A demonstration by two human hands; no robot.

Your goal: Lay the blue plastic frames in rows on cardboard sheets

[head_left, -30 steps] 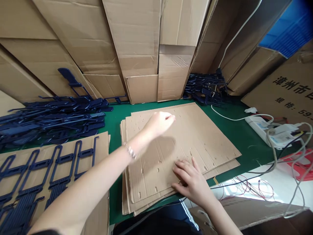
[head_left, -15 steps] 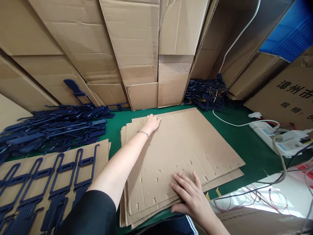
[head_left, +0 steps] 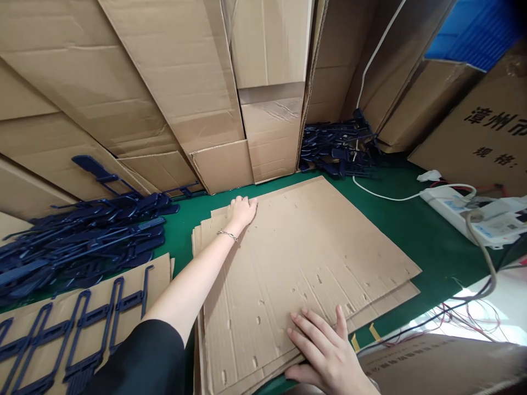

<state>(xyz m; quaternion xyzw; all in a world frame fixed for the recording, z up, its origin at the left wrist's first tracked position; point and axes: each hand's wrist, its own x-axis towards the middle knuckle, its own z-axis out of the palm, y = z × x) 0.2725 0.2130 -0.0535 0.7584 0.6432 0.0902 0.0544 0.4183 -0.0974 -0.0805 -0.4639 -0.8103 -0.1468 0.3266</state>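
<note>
A stack of flat cardboard sheets [head_left: 288,247] lies on the green table [head_left: 436,230], its top sheet marked with small holes and creases. My left hand [head_left: 242,213], with a bracelet at the wrist, is at the far left edge of the stack, fingers curled over the rim; whether they pinch a sheet is hidden. My right hand [head_left: 325,345] rests spread on the near edge, fingertips on the top sheet and thumb lower, by the edge.
Dark blue plastic parts [head_left: 82,236] are heaped at the left, with more laid on cardboard [head_left: 160,280]. Another heap [head_left: 337,145] is at the back. A white power strip [head_left: 473,214] with cables lies right; cardboard boxes [head_left: 214,82] stand behind.
The view has shifted, so the left-hand parts sit lower in it. My left hand remains at the far edge of the stack and my right hand at the near edge, fingers slightly more spread.
</note>
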